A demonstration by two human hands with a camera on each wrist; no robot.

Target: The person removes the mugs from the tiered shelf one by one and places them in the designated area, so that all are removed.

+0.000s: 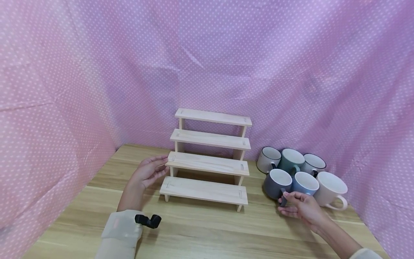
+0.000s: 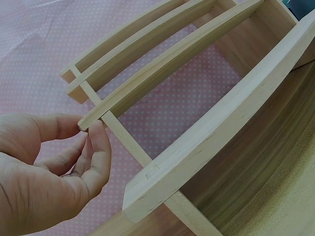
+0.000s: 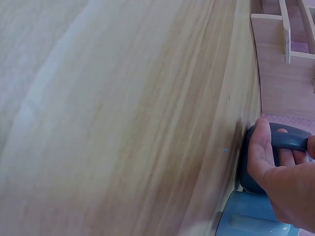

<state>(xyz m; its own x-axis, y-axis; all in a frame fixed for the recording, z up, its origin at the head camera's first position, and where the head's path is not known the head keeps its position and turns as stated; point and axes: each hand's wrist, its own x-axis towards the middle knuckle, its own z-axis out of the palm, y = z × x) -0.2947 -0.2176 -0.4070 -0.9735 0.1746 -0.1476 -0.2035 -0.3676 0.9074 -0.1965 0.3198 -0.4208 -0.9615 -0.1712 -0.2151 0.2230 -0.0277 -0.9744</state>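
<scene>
A pale wooden four-step display rack [image 1: 207, 163] stands on the table. At its left side, my left hand [image 1: 151, 171] pinches the end of the second-lowest step; in the left wrist view thumb and fingers [image 2: 100, 152] meet at that board end [image 2: 91, 120]. My right hand [image 1: 300, 208] holds the handle of a dark grey mug [image 1: 277, 184], front left in a group of mugs. The right wrist view shows fingers through the handle [image 3: 290, 141], with the mug upright against its neighbours. A light blue mug [image 3: 253, 214] sits right beside it.
Behind the grey mug are a white mug with a dark rim [image 1: 269, 160], a green mug [image 1: 292, 160] and another dark-rimmed white mug [image 1: 313, 164]. A larger white mug [image 1: 330, 189] stands at the right. Pink dotted cloth [image 1: 213, 72] hangs behind the wooden table [image 1: 194, 230].
</scene>
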